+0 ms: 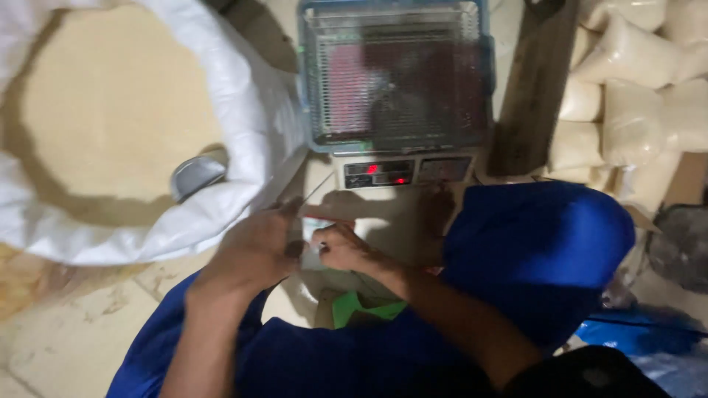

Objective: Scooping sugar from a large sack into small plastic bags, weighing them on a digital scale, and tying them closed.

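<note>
My left hand [254, 247] and my right hand [343, 249] meet in front of me, both pinching the twisted neck of a small clear plastic bag [376, 236] filled with pale grain. The bag rests low between my knees, which are clothed in blue [531, 250]. A thin reddish band or string runs between my fingers at the bag's neck. Just beyond my hands stands a digital scale [394, 81] with a metal weighing tray and a lit red display.
A large white sack [251, 125] of pale grain lies open at the left, a metal scoop [195, 175] stuck in it. Several filled clear bags [634, 88] are piled at the upper right. A wooden plank [532, 88] stands beside the scale. A green scrap [361, 306] lies below my hands.
</note>
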